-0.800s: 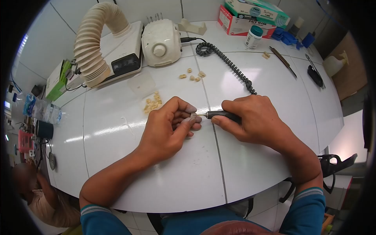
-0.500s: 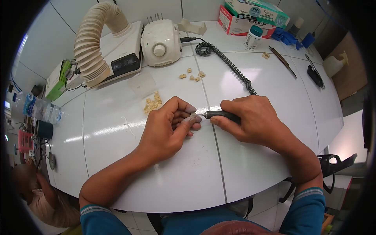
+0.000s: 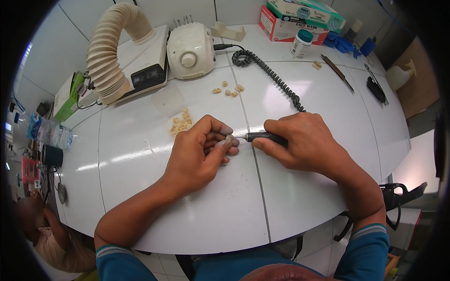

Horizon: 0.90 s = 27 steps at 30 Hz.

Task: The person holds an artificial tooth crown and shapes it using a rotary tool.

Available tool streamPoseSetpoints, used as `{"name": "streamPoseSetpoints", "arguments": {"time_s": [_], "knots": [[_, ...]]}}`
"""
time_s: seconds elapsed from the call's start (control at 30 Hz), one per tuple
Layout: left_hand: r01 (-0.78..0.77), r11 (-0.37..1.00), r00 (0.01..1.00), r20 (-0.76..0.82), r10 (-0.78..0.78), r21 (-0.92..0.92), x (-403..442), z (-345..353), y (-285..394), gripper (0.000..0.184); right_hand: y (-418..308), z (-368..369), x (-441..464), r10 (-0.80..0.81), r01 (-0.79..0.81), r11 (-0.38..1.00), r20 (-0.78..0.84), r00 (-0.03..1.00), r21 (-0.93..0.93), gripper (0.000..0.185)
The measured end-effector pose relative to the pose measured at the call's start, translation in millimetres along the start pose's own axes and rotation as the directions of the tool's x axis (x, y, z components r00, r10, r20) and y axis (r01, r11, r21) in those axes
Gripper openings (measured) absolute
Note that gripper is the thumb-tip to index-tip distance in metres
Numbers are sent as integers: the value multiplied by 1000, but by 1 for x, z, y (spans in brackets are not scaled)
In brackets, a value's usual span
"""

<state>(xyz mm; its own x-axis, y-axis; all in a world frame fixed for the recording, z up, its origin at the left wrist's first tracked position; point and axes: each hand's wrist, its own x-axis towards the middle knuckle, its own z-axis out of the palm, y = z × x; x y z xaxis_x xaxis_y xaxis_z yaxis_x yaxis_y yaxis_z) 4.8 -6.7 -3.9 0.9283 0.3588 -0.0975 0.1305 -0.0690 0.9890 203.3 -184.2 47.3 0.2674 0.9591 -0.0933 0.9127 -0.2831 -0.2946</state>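
Between the thumb and fingertips of my left hand (image 3: 199, 150) is a small pale piece (image 3: 229, 137), mostly hidden by the fingers. My right hand (image 3: 300, 140) is wrapped round a black rotary handpiece (image 3: 268, 137), whose thin metal tip points left and meets the piece. Whitish dust coats the left fingertips. A coiled black cord (image 3: 276, 79) runs from behind the right hand to a cream control unit (image 3: 190, 51). Just beyond my left hand, small yellowish tooth-like pieces (image 3: 180, 123) lie in a clear box, and several more (image 3: 228, 90) sit farther back on the table.
A ribbed hose (image 3: 105, 51) arches over a white machine at the back left. Mask boxes (image 3: 300, 23), a green-capped bottle (image 3: 301, 44), a brown tool (image 3: 337, 73) and a black-handled tool (image 3: 376, 90) occupy the back right. Another person (image 3: 56, 234) is at the lower left.
The view has shifted slightly, so the table items appear a little farther left. Both hands keep their hold, with the handpiece tip still at the pale piece.
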Motion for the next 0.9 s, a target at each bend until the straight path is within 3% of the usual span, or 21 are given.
{"name": "streamPoseSetpoints", "arguments": {"time_s": [0.47, 0.67, 0.9], "knots": [[-4, 1000, 1000, 4, 4, 16, -1, -2, 0, 18, -2, -1, 0, 15, -14, 1000, 28, 1000, -3, 50], [-7, 1000, 1000, 3, 7, 15, -1, -2, 0, 18, -1, 7, 0, -32, 33, 999, -61, 998, 13, 50], [6, 1000, 1000, 1, -6, 11, -2, -3, 2, 18, -2, 2, 1, -1, 1, 1000, 3, 1000, 8, 50]]}}
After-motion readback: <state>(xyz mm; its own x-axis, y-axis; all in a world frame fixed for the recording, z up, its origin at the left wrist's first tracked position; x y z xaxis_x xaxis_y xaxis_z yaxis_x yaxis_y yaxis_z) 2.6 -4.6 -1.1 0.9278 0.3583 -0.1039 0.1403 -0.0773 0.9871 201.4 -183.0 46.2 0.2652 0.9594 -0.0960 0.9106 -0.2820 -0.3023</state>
